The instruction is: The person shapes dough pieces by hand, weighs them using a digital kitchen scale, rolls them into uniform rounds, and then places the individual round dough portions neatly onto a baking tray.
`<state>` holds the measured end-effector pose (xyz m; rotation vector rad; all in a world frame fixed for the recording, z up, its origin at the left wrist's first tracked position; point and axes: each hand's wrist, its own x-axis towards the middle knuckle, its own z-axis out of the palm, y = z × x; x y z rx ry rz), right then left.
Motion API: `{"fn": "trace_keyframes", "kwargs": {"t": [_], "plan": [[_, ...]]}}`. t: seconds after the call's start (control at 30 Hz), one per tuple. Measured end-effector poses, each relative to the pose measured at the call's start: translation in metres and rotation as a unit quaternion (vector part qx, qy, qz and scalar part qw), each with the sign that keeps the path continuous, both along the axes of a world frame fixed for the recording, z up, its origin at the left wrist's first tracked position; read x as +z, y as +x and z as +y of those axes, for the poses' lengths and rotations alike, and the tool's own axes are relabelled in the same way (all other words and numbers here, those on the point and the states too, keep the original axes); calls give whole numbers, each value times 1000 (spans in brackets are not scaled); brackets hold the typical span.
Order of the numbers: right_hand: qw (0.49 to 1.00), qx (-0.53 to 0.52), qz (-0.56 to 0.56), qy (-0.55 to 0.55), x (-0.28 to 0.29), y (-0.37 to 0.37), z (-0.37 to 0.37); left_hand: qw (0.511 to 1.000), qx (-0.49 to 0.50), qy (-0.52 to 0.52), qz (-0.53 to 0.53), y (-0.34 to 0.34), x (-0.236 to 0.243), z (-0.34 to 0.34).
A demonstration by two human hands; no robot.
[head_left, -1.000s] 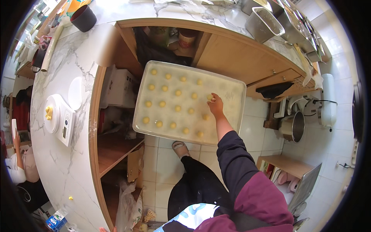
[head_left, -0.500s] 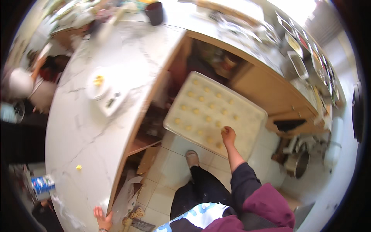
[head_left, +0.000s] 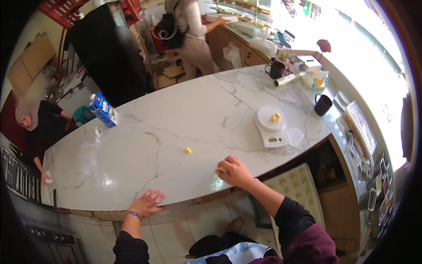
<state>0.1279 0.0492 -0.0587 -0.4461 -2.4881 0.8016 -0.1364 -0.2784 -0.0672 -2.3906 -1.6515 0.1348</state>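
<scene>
My left hand [head_left: 147, 203] rests at the near edge of the marble counter [head_left: 176, 132], its fingers spread and nothing in them. To its right, my right hand [head_left: 236, 172] is just over the counter, fingertips closed on a small pale yellow piece of dough [head_left: 221, 169] that is partly hidden. A small yellow dough lump [head_left: 188, 150] lies on the counter between and beyond my hands. Farther right stands a white kitchen scale [head_left: 273, 140] with several yellow pieces [head_left: 275, 117] on its round plate. Below the counter is a pale tray [head_left: 311, 176] bearing rows of dough balls.
A blue and white milk carton [head_left: 103, 110] stands at the far left edge. Two dark mugs, one nearer [head_left: 323, 104], are at the right. Metal containers [head_left: 371, 198] line the right side counter. One person [head_left: 193, 35] stands behind; another [head_left: 44, 119] is at far left.
My view has swung from the tray to the counter. My right hand has moved from over the tray to the counter's near edge; my left hand still rests by the edge.
</scene>
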Motion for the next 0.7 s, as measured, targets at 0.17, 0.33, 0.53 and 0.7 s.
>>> {"fn": "trace_keyframes", "kwargs": {"t": [0.17,0.33,0.53,0.7], "plan": [[998,-5,53,-20,-9,-71,10,1000,-14,7,-1,3,-11,8],[983,160,0,-92,-13,-42,-20,1000,-4,17,1,-1,-6,-10],[996,-11,14,85,-1,-67,27,999,-10,32,-19,1,-6,7],[990,95,-62,-85,-11,-59,-28,999,-9,31,-3,-1,-7,-8]]}}
